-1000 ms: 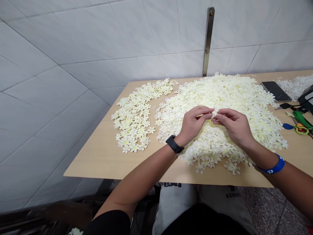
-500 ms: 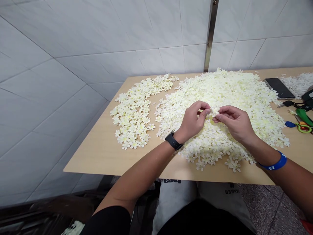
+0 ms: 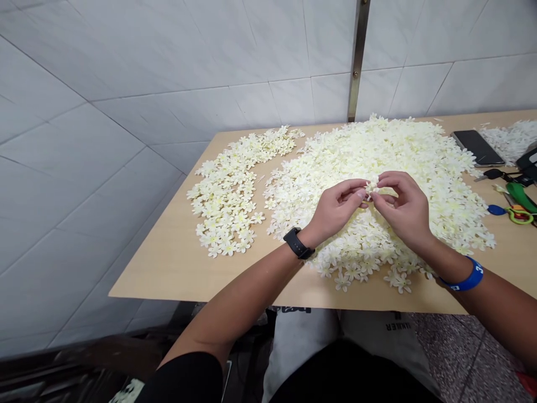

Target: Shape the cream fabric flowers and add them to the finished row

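Between my fingertips is a small cream-white artificial flower (image 3: 371, 188), partly covered by the fingers. My left hand (image 3: 335, 210) pinches it from the left, thumb and fingers pressed together. From the right, my right hand (image 3: 405, 207) grips the same flower with its thumb and curled fingers. Both hands hover over a large heap of white artificial flowers (image 3: 390, 148) with pale yellow centres. To the left lies a smaller curved spread of similar flowers (image 3: 226, 196).
A tan board tabletop (image 3: 168, 263) carries everything, against a tiled wall (image 3: 188, 50). At the right lie a dark phone (image 3: 478, 148), a pile of small white pieces (image 3: 512, 141), keys (image 3: 491, 174) and green-handled scissors (image 3: 521, 216). A metal strip (image 3: 356, 73) runs down the wall.
My hands have drawn closer together around the flower. The right fingers have risen and curl over it, while the left fingers have shifted slightly right. The view has moved a little.
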A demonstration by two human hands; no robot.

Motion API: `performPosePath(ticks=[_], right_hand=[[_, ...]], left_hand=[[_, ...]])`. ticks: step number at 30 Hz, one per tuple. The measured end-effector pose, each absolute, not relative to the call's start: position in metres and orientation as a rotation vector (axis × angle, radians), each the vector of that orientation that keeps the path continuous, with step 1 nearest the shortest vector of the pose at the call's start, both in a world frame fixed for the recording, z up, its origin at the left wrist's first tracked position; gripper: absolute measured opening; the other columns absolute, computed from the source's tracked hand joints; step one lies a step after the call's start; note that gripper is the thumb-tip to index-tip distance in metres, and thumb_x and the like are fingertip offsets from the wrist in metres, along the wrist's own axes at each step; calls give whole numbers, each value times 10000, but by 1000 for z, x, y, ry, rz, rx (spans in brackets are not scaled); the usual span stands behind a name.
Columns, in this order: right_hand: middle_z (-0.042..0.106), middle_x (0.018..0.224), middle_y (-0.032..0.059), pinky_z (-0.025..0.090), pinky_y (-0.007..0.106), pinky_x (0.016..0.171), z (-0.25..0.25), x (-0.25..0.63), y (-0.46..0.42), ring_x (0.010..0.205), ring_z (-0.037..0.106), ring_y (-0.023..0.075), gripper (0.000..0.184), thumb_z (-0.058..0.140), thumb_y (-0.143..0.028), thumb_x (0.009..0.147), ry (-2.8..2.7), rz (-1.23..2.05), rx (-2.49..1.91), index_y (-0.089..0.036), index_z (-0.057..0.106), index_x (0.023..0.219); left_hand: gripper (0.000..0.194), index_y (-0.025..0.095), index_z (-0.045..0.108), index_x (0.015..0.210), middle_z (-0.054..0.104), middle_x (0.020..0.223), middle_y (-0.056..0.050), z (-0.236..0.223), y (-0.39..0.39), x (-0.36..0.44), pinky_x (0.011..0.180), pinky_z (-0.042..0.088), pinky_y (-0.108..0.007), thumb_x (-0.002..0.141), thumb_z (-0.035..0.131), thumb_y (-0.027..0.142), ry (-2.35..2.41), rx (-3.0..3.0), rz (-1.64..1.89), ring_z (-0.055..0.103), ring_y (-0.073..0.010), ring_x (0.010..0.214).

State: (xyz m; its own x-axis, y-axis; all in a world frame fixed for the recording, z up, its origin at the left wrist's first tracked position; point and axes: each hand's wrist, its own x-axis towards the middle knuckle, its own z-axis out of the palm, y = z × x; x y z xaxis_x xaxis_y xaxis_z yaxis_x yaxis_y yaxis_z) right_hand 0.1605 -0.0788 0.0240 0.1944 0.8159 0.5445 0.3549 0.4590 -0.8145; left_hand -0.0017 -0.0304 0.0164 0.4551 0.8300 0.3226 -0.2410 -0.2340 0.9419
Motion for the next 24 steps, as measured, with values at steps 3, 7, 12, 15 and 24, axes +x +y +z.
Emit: performPosePath(ticks=[3,7,12,15,24], right_hand=[[671,1175,83,663,369,821,22,159,-79,1139,670,245,88,732,-241,846,-1430,417,-1137,-257,668,905],[680,1150,73,641,384,918,21,161,-78,1106,690,226,111,729,-237,840,-1364,501,-1153,-242,656,923],[671,1122,72,624,377,945,21,163,-75,1097,686,222,127,745,-223,821,-1282,572,-1138,-240,652,906],[667,1127,73,622,379,941,22,163,-75,1101,686,225,131,747,-236,826,-1290,572,-1129,-244,653,917],[666,1150,79,625,378,917,21,165,-74,1114,691,236,138,753,-285,838,-1280,566,-1124,-260,640,914]], left_hand=[[274,167,705,1044,752,968,-64,16,-33,1,844,632,-284,866,785,359,617,1432,1104,732,-146,892],[119,164,696,966,720,857,-27,18,-29,0,715,614,-233,869,728,224,717,1409,1108,705,-108,763],[121,168,682,934,697,849,-8,25,-26,-4,640,574,-213,844,634,104,741,1430,1144,647,-76,673],[113,165,704,945,718,848,-13,26,-27,-5,658,578,-217,866,640,117,726,1445,1148,655,-72,662],[215,142,713,842,747,768,-44,26,-24,-8,634,570,-233,869,774,347,805,1331,1093,685,-98,650]])
